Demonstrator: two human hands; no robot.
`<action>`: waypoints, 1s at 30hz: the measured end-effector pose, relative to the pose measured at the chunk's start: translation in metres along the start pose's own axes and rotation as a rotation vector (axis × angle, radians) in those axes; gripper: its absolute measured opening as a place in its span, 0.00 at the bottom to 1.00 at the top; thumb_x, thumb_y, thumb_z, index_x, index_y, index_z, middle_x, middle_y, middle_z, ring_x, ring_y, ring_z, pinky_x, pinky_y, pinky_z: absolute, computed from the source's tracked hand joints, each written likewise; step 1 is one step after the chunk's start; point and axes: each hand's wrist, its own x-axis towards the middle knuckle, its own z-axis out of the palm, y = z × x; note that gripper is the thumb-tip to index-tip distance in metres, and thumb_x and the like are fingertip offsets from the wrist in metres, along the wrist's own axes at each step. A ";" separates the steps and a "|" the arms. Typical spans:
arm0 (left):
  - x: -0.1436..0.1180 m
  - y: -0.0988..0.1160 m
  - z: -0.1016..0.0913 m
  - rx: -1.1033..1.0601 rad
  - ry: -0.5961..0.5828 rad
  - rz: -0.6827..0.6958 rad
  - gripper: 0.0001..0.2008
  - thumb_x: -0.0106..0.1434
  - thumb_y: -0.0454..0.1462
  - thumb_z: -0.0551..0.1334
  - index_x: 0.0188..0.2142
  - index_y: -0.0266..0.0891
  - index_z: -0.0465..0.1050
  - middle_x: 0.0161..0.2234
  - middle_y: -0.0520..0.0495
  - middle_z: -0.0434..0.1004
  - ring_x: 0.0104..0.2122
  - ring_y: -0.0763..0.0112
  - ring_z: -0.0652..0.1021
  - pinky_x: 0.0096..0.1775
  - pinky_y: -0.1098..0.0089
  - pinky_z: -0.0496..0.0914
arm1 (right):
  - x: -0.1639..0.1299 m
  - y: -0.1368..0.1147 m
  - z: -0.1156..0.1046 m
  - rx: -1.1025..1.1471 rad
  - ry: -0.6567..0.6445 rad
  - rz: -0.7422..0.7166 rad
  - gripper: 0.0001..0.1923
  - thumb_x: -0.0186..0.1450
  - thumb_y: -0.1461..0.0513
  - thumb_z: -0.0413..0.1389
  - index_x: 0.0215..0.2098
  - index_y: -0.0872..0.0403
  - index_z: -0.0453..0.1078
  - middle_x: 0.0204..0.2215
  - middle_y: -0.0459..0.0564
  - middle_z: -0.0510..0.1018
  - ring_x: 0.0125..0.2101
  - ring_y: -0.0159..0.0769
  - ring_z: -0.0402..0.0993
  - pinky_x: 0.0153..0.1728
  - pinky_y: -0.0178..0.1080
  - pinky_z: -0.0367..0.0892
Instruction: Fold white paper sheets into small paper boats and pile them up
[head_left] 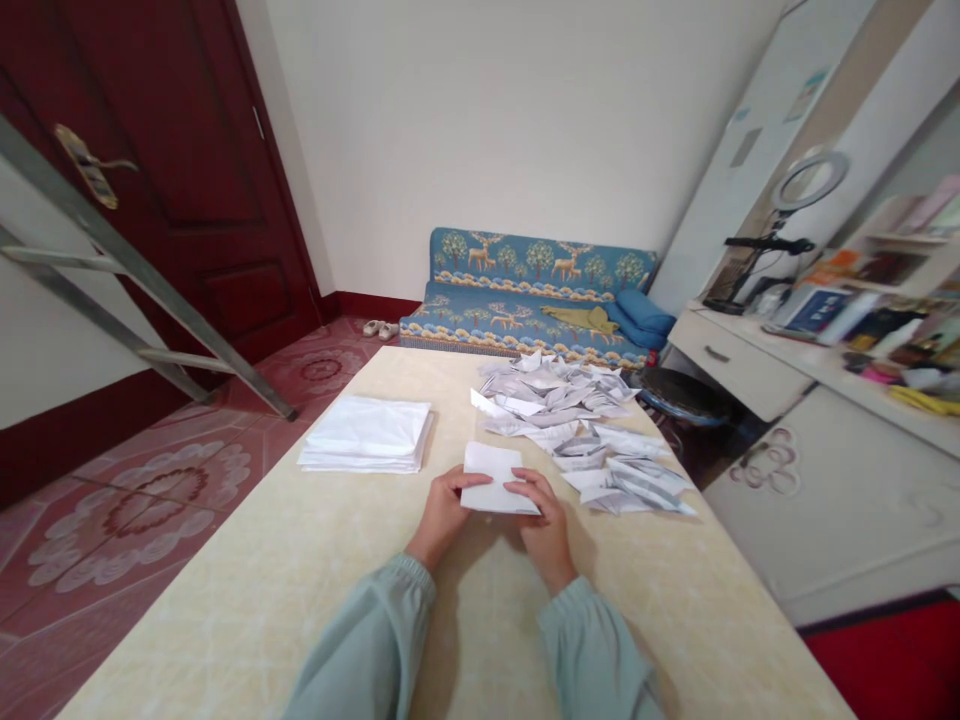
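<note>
White sheet of paper, partly folded, lying on the desk right in front of the person, near the middle. Left hand grasping the left edge of the sheet, fingers curled over it. Right hand grasping the right lower edge, fingertips pressing on the fold. Both hands touching the sheet, close to each other, wrists resting on or just above the desk; cannot tell which. Pale green sleeves covering both forearms.

Pale yellow desk surface with a faint marble-like pattern. To the left of the sheet, well apart from the hands, a neat stack of flat white paper. To the right and further back, a loose heap of folded paper pieces, white and grey, spread toward the far right edge of the desk; nearest pieces just beside the right hand.

Behind the desk, against the white wall, a low blue sofa with a deer pattern, with a blue cushion and an olive cloth on it. Small pair of shoes on the tiled floor near the sofa. On the left, a dark red door with a brass handle, and a metal ladder leaning. On the right, a white cabinet with a ring light and many small items, blurred.
</note>
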 end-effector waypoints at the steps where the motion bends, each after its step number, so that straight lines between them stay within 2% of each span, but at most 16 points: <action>1: 0.002 -0.003 0.002 0.020 0.015 0.012 0.10 0.47 0.35 0.68 0.32 0.37 0.79 0.39 0.41 0.78 0.39 0.61 0.77 0.39 0.67 0.70 | 0.002 0.003 0.000 -0.003 0.005 0.003 0.14 0.53 0.70 0.55 0.35 0.49 0.76 0.42 0.52 0.73 0.45 0.40 0.69 0.45 0.42 0.64; 5: 0.007 -0.014 0.006 0.104 0.028 -0.051 0.08 0.50 0.36 0.66 0.30 0.36 0.79 0.33 0.44 0.79 0.34 0.64 0.77 0.36 0.69 0.70 | 0.003 0.016 0.000 0.019 0.017 0.145 0.08 0.58 0.63 0.55 0.33 0.52 0.76 0.38 0.52 0.76 0.40 0.40 0.71 0.43 0.41 0.66; 9: 0.008 -0.016 0.009 0.123 -0.005 -0.128 0.12 0.54 0.41 0.64 0.32 0.34 0.78 0.31 0.45 0.79 0.31 0.65 0.76 0.33 0.70 0.70 | -0.001 0.026 0.003 0.011 0.089 0.430 0.15 0.60 0.54 0.54 0.29 0.58 0.74 0.25 0.49 0.77 0.29 0.39 0.72 0.31 0.39 0.67; 11: 0.007 -0.013 0.010 0.117 -0.017 -0.144 0.13 0.54 0.42 0.64 0.32 0.33 0.78 0.30 0.45 0.79 0.29 0.66 0.76 0.31 0.71 0.69 | -0.003 0.027 0.004 0.042 0.094 0.506 0.17 0.60 0.52 0.54 0.28 0.59 0.73 0.23 0.48 0.76 0.26 0.38 0.71 0.28 0.38 0.67; 14: 0.004 -0.010 0.011 0.118 -0.005 -0.121 0.12 0.54 0.42 0.64 0.29 0.33 0.78 0.28 0.46 0.78 0.28 0.67 0.75 0.30 0.72 0.68 | -0.003 0.024 0.004 0.079 0.120 0.478 0.15 0.59 0.53 0.55 0.28 0.58 0.72 0.29 0.50 0.77 0.30 0.38 0.72 0.30 0.37 0.67; 16: 0.003 -0.009 0.010 0.115 0.014 -0.091 0.11 0.54 0.41 0.65 0.28 0.33 0.78 0.29 0.46 0.78 0.29 0.66 0.75 0.31 0.72 0.68 | -0.001 0.022 0.003 0.047 0.165 0.415 0.13 0.57 0.54 0.57 0.24 0.57 0.71 0.36 0.52 0.76 0.37 0.40 0.71 0.36 0.38 0.66; 18: 0.002 -0.008 0.009 0.115 0.022 -0.076 0.10 0.53 0.41 0.65 0.27 0.34 0.78 0.30 0.46 0.78 0.30 0.66 0.75 0.31 0.72 0.67 | 0.000 0.020 0.002 0.049 0.193 0.394 0.13 0.56 0.55 0.59 0.20 0.56 0.69 0.39 0.53 0.75 0.42 0.41 0.69 0.40 0.38 0.64; 20: 0.001 -0.009 0.009 0.112 0.017 -0.076 0.10 0.53 0.40 0.65 0.26 0.34 0.78 0.30 0.46 0.77 0.30 0.66 0.75 0.30 0.72 0.67 | 0.000 0.018 0.001 0.143 0.177 0.455 0.14 0.57 0.53 0.58 0.23 0.56 0.70 0.35 0.51 0.76 0.39 0.40 0.70 0.37 0.37 0.65; 22: 0.000 -0.011 0.009 0.093 0.010 -0.098 0.10 0.53 0.40 0.65 0.26 0.34 0.78 0.30 0.46 0.77 0.30 0.66 0.75 0.31 0.72 0.67 | 0.000 0.016 0.001 0.264 0.136 0.533 0.15 0.58 0.52 0.56 0.27 0.56 0.70 0.27 0.47 0.75 0.31 0.37 0.70 0.31 0.35 0.65; 24: 0.000 -0.016 0.009 0.060 0.013 -0.140 0.10 0.53 0.41 0.65 0.27 0.33 0.78 0.30 0.46 0.77 0.29 0.67 0.74 0.31 0.71 0.67 | -0.001 0.014 0.002 0.303 0.114 0.553 0.15 0.59 0.52 0.55 0.26 0.56 0.69 0.22 0.44 0.72 0.25 0.34 0.68 0.28 0.34 0.63; 27: 0.002 -0.025 0.008 0.076 0.029 -0.186 0.10 0.53 0.40 0.65 0.29 0.33 0.77 0.29 0.46 0.76 0.27 0.67 0.74 0.30 0.71 0.67 | -0.002 0.016 0.003 0.109 0.160 0.486 0.17 0.57 0.53 0.56 0.18 0.55 0.62 0.16 0.40 0.63 0.21 0.29 0.60 0.24 0.32 0.56; 30: 0.003 -0.024 0.006 0.200 0.172 -0.079 0.10 0.52 0.38 0.66 0.35 0.37 0.76 0.36 0.44 0.74 0.34 0.64 0.74 0.33 0.70 0.68 | 0.000 0.024 0.006 -0.204 0.245 0.417 0.19 0.57 0.55 0.54 0.14 0.53 0.55 0.14 0.39 0.56 0.19 0.27 0.54 0.21 0.31 0.51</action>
